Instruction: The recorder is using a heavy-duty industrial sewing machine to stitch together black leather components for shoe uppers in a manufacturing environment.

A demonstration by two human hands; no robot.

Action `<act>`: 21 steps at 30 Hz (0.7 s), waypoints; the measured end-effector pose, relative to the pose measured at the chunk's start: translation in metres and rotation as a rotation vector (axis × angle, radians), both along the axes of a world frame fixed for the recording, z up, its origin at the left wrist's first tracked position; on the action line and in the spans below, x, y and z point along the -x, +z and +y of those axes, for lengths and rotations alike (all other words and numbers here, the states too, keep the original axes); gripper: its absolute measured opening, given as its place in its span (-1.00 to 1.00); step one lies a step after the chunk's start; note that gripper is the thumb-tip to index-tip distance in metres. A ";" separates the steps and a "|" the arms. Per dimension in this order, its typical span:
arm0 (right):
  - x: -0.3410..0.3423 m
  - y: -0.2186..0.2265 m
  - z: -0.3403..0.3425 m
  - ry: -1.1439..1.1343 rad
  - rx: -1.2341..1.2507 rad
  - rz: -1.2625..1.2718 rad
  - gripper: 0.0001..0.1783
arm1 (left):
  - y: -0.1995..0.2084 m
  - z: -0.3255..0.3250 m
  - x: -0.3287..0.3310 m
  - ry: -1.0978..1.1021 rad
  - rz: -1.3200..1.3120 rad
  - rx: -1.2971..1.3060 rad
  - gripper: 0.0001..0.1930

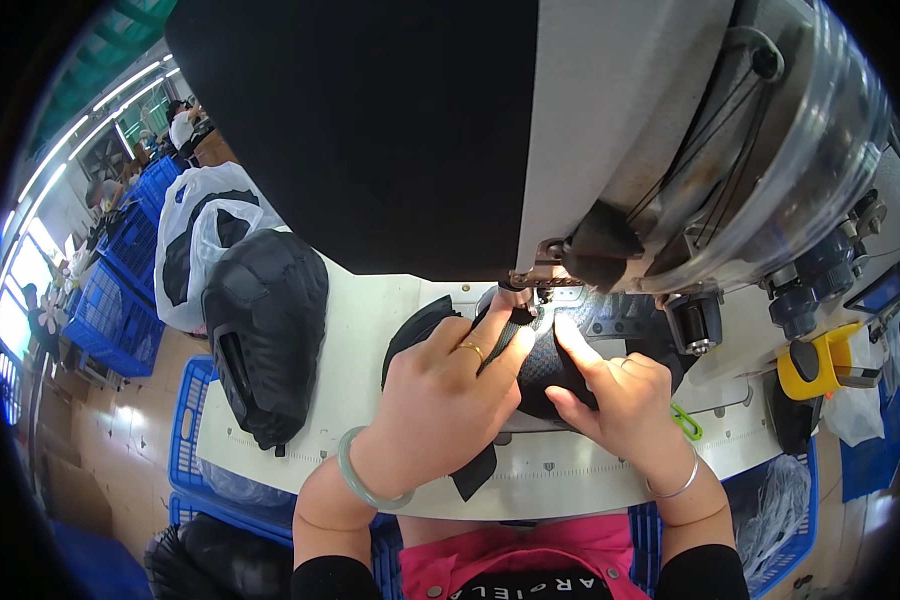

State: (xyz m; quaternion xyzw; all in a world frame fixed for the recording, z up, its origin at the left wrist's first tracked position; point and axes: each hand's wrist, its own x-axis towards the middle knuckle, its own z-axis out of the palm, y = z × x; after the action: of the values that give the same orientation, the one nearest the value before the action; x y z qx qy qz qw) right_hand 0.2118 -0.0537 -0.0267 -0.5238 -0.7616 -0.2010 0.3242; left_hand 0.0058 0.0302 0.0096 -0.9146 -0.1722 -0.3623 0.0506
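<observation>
Sewing machine head (585, 130), overhanging the grip. Left hand (445, 385) and right hand (622, 400) have fingers spread, pressing, not clasping, the black fabric piece (547, 375) beneath them. Sewing appears under way, the piece not yet freed; the remaining seam cannot be judged.

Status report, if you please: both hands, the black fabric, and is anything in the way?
Left hand, right hand: open, on black fabric. Fabric at presser foot, partly hidden by hands. Possible nuisance: green tool near right hand.
</observation>
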 end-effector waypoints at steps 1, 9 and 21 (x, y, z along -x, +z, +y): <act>0.000 0.000 0.000 0.000 0.000 -0.001 -0.33 | 0.002 -0.002 0.000 0.013 0.030 -0.013 -0.60; 0.003 0.004 0.003 -0.027 0.058 -0.040 -0.37 | 0.002 0.004 0.001 0.002 0.048 -0.057 -0.57; -0.024 0.014 0.016 0.077 0.080 0.010 -0.35 | -0.011 -0.019 -0.017 0.267 0.055 -0.193 -0.61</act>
State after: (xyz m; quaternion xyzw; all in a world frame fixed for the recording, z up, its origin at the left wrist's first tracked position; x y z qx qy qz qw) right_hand 0.2360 -0.0375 -0.0128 -0.5075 -0.7871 -0.1553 0.3144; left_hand 0.0228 0.0114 -0.0015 -0.8840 -0.2553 -0.3419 0.1907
